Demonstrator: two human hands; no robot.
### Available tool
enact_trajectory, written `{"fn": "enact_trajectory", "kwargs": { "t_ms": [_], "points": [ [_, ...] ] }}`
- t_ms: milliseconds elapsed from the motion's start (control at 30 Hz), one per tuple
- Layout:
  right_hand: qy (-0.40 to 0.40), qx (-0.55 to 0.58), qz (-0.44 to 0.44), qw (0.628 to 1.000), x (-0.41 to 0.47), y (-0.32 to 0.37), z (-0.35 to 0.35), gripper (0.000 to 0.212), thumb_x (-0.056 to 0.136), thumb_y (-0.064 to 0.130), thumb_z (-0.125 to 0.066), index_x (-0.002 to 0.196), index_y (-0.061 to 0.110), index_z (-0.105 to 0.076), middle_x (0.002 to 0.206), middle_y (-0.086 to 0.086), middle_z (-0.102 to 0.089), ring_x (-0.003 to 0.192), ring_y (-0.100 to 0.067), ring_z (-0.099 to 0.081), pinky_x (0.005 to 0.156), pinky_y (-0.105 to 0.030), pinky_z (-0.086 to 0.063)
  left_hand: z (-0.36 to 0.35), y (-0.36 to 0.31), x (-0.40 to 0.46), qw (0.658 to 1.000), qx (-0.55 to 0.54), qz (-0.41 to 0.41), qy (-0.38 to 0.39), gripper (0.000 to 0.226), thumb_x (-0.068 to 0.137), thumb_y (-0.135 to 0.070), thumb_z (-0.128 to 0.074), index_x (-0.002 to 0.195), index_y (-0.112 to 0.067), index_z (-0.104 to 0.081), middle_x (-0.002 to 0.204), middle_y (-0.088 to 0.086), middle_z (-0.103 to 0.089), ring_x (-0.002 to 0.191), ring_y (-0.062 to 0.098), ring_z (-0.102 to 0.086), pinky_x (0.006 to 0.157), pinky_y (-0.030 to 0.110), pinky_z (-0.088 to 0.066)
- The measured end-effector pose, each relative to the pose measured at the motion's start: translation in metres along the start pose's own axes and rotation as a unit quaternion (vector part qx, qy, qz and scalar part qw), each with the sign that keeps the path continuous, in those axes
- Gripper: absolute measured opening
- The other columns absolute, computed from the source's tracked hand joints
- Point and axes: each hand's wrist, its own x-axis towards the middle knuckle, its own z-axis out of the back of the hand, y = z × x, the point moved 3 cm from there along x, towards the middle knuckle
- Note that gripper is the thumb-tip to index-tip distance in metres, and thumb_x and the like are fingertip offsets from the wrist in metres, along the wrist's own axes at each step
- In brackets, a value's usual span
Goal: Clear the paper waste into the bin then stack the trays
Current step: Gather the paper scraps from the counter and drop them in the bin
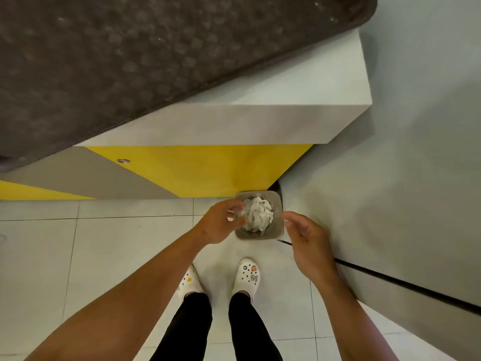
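Observation:
A small square grey bin [279, 225] stands on the floor at the counter's corner, with crumpled white paper [259, 213] bunched inside it. My left hand [220, 222] hovers over the bin's left rim, fingers loosely curled, fingertips at the paper's edge; whether it pinches a scrap I cannot tell. My right hand [304, 237] is beside the bin's right rim, fingers relaxed and holding nothing. A dark grey textured tray [143, 61] lies on the white counter [286, 118] and fills the upper left of the view.
The counter front is yellow and grey [208, 170]. A grey wall or panel [403, 191] runs along the right, close to the bin. White floor tiles [104, 243] spread to the left. My feet in white clogs [247, 277] stand just behind the bin.

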Motion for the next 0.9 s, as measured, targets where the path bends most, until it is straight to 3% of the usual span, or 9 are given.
{"fn": "enact_trajectory", "kwargs": {
  "t_ms": [133,333,500,667,900],
  "points": [
    [0.046,-0.042,0.033,0.997,-0.022,0.054,0.008,0.023,0.101,0.018,-0.059,0.116,0.03,-0.071,0.115,0.02,-0.069,0.107,0.012,-0.062,0.089,-0.005,-0.046,0.028,-0.042,-0.062,0.999,-0.028,-0.023,-0.021,0.025,0.089,-0.022,-0.074,0.11,-0.029,-0.063,0.117,-0.005,-0.066,0.096,0.014,-0.064,0.074,0.013,-0.051],
    [0.131,-0.113,0.049,0.984,-0.066,0.155,0.014,0.026,0.099,0.026,-0.062,0.123,0.032,-0.068,0.116,0.02,-0.07,0.105,0.01,-0.063,0.085,-0.008,-0.046,0.086,-0.117,-0.158,0.995,-0.039,-0.082,-0.051,0.027,0.092,-0.02,-0.07,0.118,-0.021,-0.065,0.118,-0.005,-0.066,0.094,0.01,-0.064,0.09,0.034,-0.054],
    [0.164,-0.184,0.107,0.963,-0.102,0.247,0.012,0.036,0.098,0.028,-0.064,0.134,0.029,-0.062,0.122,0.017,-0.065,0.103,0.02,-0.057,0.082,0.0,-0.042,0.144,-0.164,-0.237,0.985,-0.012,-0.136,-0.104,0.029,0.092,-0.022,-0.07,0.121,-0.026,-0.064,0.118,-0.012,-0.067,0.1,0.009,-0.066,0.095,0.036,-0.054],
    [0.163,-0.205,0.197,0.945,-0.141,0.331,-0.019,0.033,0.096,0.029,-0.066,0.129,0.033,-0.065,0.122,0.022,-0.066,0.108,0.005,-0.062,0.1,-0.026,-0.05,0.204,-0.18,-0.31,0.972,-0.015,-0.165,-0.166,0.03,0.091,-0.022,-0.072,0.119,-0.029,-0.065,0.113,-0.021,-0.067,0.105,0.01,-0.065,0.096,0.031,-0.053],
    [0.175,-0.165,0.274,0.931,-0.176,0.418,-0.098,0.03,0.094,0.026,-0.069,0.123,0.032,-0.07,0.114,0.024,-0.07,0.106,0.007,-0.064,0.093,-0.016,-0.05,0.288,-0.169,-0.385,0.951,0.002,-0.184,-0.25,0.031,0.09,-0.02,-0.073,0.118,-0.032,-0.066,0.113,-0.022,-0.068,0.106,0.005,-0.065,0.096,0.028,-0.052]
  ]
}}
